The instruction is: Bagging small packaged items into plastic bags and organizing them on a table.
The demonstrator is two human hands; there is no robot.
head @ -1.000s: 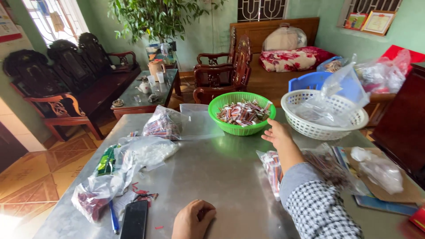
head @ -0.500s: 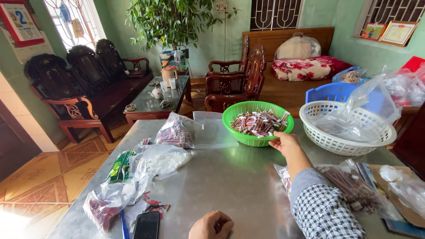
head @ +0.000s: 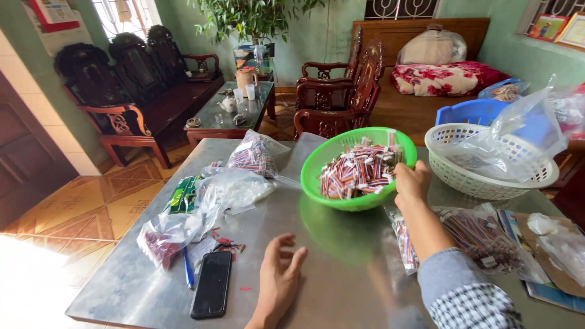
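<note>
A green plastic bowl (head: 341, 201) full of small striped wrapped pieces stands tilted toward me at the middle of the metal table (head: 341, 268). My right hand (head: 411, 183) grips the bowl's right rim, with its checked sleeve below it. Near the front edge my left hand (head: 280, 277) rests on the table with its fingers spread, holding nothing, just right of a black phone (head: 211, 284). A clear bag of the same striped pieces (head: 481, 240) lies under and to the right of my right forearm.
A white basket (head: 487, 176) holding a clear bag sits to the right of the bowl, with a blue basket behind it. Several plastic bags (head: 234, 189), a green packet and a blue pen (head: 186, 268) lie on the left. Wooden chairs and a tea table stand beyond.
My right hand has taken the bowl's rim and tipped and drawn the bowl nearer. My left hand has slid forward onto the table and opened its fingers.
</note>
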